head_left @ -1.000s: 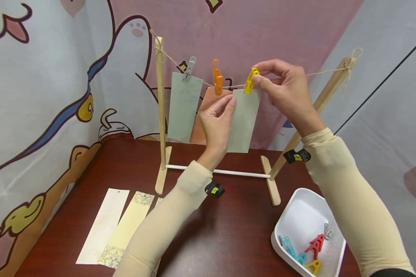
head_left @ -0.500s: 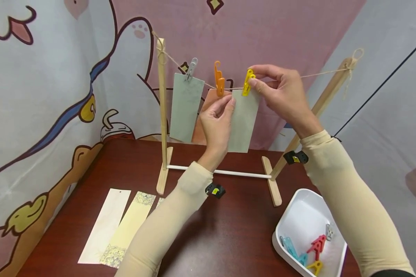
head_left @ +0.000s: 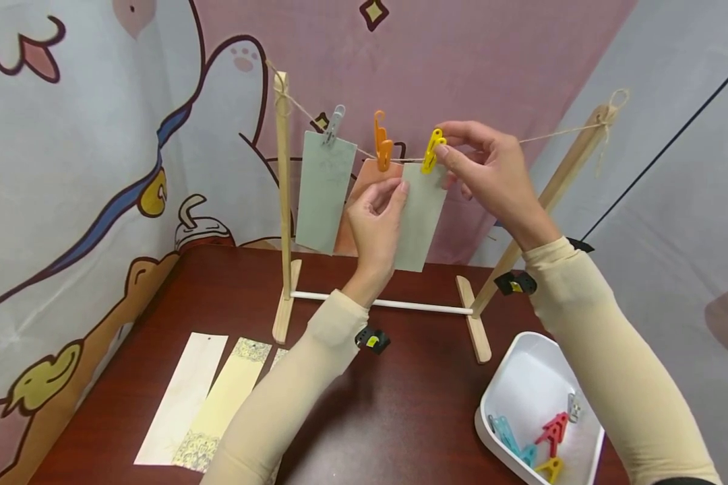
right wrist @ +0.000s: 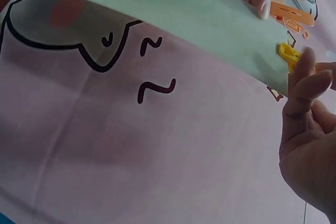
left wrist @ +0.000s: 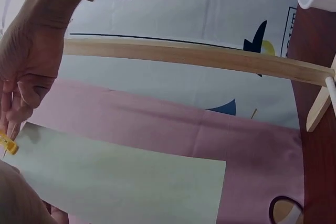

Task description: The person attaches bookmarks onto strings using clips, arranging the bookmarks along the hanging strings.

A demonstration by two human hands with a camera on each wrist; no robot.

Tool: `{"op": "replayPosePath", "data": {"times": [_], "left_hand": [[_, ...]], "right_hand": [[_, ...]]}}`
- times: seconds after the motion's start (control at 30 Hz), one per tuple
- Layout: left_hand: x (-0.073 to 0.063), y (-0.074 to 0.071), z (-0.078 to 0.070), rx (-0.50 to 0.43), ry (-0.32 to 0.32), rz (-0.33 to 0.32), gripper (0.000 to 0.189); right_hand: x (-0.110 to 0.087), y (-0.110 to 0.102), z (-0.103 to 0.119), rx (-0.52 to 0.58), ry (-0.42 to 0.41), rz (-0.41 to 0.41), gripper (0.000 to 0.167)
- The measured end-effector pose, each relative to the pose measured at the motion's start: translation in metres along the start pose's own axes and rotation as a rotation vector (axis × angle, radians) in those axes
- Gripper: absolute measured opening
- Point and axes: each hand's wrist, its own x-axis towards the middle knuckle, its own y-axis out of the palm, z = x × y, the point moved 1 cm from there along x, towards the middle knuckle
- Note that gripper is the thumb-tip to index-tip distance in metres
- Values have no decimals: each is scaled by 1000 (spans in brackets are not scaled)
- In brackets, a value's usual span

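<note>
We find the pale card (head_left: pixel 421 219) held at the dipping middle of the string (head_left: pixel 552 136), its top edge at the yellow clip (head_left: pixel 431 153). The left hand (head_left: pixel 375 229) pinches the card's left edge near the top; the right hand (head_left: pixel 491 172) has its fingers closed on the clip. We cannot confirm that the clip bites both card and string; should it catch only one, we judge the card would drop toward the desk (head_left: pixel 412 397) on release. Beside it, the orange clip (head_left: pixel 382 145) holds the orange card (head_left: pixel 373 174); a sideways tug could shift it along the string. A harder pull might rock the wooden stand (head_left: pixel 573 158).
</note>
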Motion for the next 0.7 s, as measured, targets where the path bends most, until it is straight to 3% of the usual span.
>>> {"op": "replayPosePath", "data": {"times": [0.2,0.47,0.7], "left_hand": [[-5,-5,-2,23,4,31,20],[-14,-21,-1,63,10,84,23],[-24,-35,2,87,15,76,20]], "right_hand": [[-6,-3,-5,124,-19,-2,37],[-17,-5,-12,135,-95,-25,38],[-31,-13,-19,209,-140,-82,34]]}}
